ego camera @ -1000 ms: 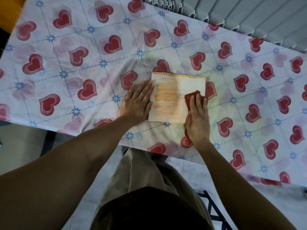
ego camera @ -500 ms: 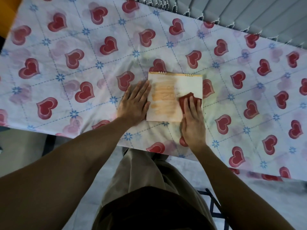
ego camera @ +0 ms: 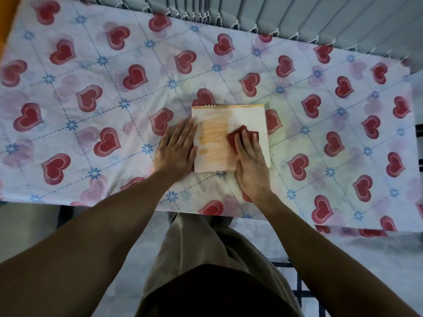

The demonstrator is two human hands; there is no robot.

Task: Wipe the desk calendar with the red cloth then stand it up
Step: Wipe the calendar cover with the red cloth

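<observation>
The desk calendar (ego camera: 248,118) lies flat in the middle of the table, its spiral binding along the far edge and a pale orange print on its left half. My right hand (ego camera: 251,163) presses the red cloth (ego camera: 234,138) flat onto the calendar's right half; most of the cloth is hidden under my fingers. My left hand (ego camera: 177,148) lies flat, fingers together, on the tablecloth against the calendar's left edge and holds it still.
The table is covered by a white cloth with red hearts (ego camera: 91,99). Grey vertical blinds (ego camera: 297,17) hang just behind the far edge. My trousers (ego camera: 196,248) and the floor show below the near edge.
My right hand has slid the red cloth leftward across the calendar, from its right edge toward the middle. My left hand stays at the left edge.
</observation>
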